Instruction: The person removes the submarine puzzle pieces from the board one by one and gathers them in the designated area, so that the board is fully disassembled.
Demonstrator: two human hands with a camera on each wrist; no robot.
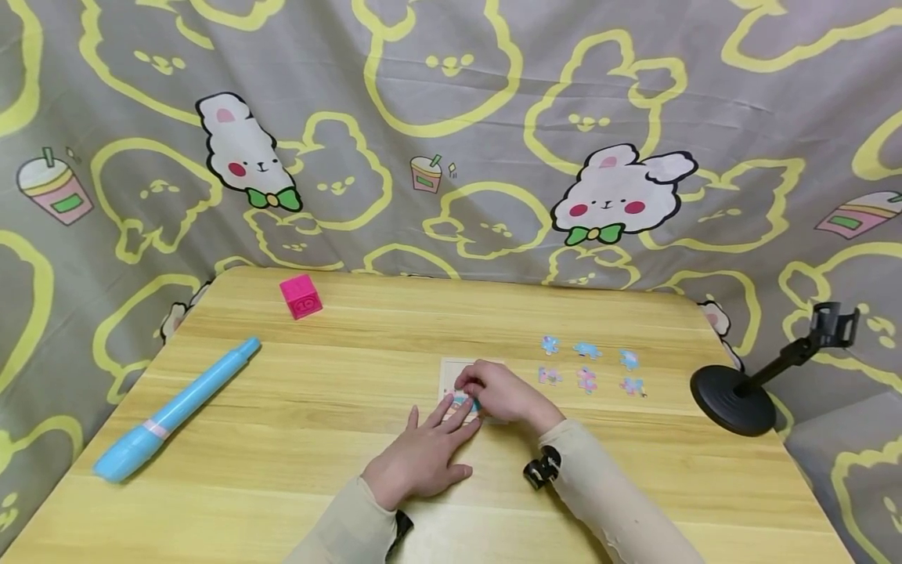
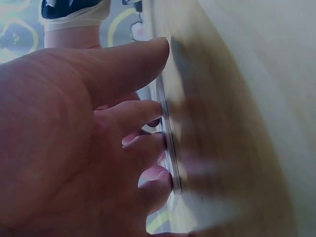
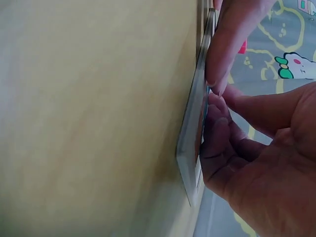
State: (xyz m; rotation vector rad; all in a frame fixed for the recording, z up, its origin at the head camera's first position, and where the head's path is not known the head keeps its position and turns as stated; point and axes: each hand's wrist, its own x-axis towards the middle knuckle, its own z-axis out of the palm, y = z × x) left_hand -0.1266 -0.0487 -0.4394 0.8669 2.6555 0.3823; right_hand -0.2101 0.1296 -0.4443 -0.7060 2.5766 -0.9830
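A small square puzzle board lies on the table, with blue and pink picture parts in its lower half. My left hand comes from the near side, its outstretched fingers resting on the board's lower part. From the right, my right hand reaches over the board. Its fingers are curled and the thumb meets them low over the surface. In the right wrist view, the right fingertips bunch right beside a left fingertip, where a thin blue edge shows. I cannot tell whether they pinch a puzzle piece.
Several loose puzzle pieces lie in two rows right of the board. A black stand is at the right edge. On the left are a long blue microphone-shaped object and a pink cube. A patterned curtain hangs behind.
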